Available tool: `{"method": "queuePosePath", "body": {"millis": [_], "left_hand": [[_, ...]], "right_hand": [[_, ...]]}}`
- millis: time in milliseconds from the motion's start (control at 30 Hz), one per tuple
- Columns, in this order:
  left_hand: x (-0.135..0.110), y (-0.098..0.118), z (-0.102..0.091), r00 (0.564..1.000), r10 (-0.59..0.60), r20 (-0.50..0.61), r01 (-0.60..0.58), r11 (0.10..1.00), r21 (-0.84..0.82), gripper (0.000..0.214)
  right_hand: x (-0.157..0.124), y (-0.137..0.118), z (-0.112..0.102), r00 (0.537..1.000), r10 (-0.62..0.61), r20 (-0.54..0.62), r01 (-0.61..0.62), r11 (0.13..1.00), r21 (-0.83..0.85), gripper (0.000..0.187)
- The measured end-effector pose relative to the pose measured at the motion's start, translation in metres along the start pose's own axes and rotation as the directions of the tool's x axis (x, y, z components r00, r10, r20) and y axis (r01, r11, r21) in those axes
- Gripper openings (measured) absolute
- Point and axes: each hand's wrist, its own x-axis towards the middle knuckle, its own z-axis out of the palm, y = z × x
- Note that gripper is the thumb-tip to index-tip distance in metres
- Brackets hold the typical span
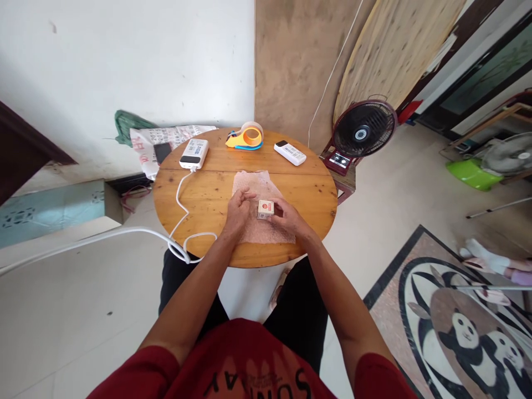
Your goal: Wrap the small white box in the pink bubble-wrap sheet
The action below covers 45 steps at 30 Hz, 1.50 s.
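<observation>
A small white box with a red mark stands on a pinkish sheet of bubble wrap spread over the round wooden table. My right hand is closed round the box's right side. My left hand rests just left of the box with its fingers curled, touching the sheet and the box's left edge. Both forearms reach in from the near edge of the table.
At the table's far side lie an orange and blue tape dispenser, a white remote control and a white power bank with a white cable looping off the near edge. A black floor fan stands to the right.
</observation>
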Motion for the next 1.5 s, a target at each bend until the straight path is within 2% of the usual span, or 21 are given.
{"method": "queuePosePath", "body": {"millis": [200,400,633,733,833,933,1000,1100,1200,1300,1400,1500], "left_hand": [[0.0,-0.001,0.0,1.0,0.012,-0.002,-0.012,1.0,0.004,0.051],[0.001,-0.003,-0.001,0.999,0.043,0.006,-0.043,0.998,-0.036,0.05],[-0.001,-0.004,0.001,1.0,0.029,0.0,-0.029,1.0,-0.001,0.05],[-0.003,-0.001,0.0,0.997,0.074,-0.009,-0.073,0.997,0.04,0.049],[-0.01,0.011,-0.005,0.987,0.158,0.027,-0.16,0.976,0.146,0.047],[-0.029,0.029,-0.016,0.951,0.263,0.161,-0.305,0.876,0.374,0.04],[-0.048,0.037,-0.024,0.897,0.31,0.315,-0.437,0.73,0.526,0.035],[-0.077,0.043,-0.036,0.803,0.328,0.498,-0.594,0.504,0.627,0.032],[-0.096,0.045,-0.043,0.769,0.3,0.565,-0.639,0.355,0.682,0.033],[-0.1,0.046,-0.043,0.757,0.263,0.598,-0.652,0.262,0.711,0.024],[-0.097,0.046,-0.04,0.737,0.251,0.627,-0.674,0.199,0.712,0.016],[-0.094,0.041,-0.035,0.717,0.274,0.641,-0.693,0.179,0.698,0.015]], "right_hand": [[0.002,-0.004,-0.001,0.999,-0.018,0.04,0.014,0.995,0.103,0.048],[0.003,0.002,-0.001,0.994,-0.087,0.067,0.069,0.97,0.231,0.051],[0.003,0.005,0.0,0.995,-0.103,0.016,0.099,0.983,0.155,0.056],[0.002,0.005,0.0,0.994,-0.105,0.016,0.102,0.985,0.14,0.055],[0.002,0.006,0.0,0.994,-0.111,0.018,0.108,0.983,0.148,0.055],[0.003,0.006,0.0,0.993,-0.121,0.015,0.117,0.98,0.161,0.055],[0.003,0.006,0.0,0.993,-0.118,0.018,0.113,0.977,0.178,0.054],[0.003,0.005,-0.001,0.994,-0.106,0.032,0.097,0.976,0.196,0.054],[0.003,0.006,-0.001,0.997,-0.077,0.031,0.068,0.97,0.233,0.055],[0.003,0.007,0.0,0.997,-0.06,0.039,0.046,0.955,0.294,0.053],[0.003,0.007,0.0,0.997,-0.054,0.054,0.034,0.949,0.313,0.049],[0.003,0.007,0.0,0.997,-0.049,0.053,0.031,0.953,0.3,0.048]]}}
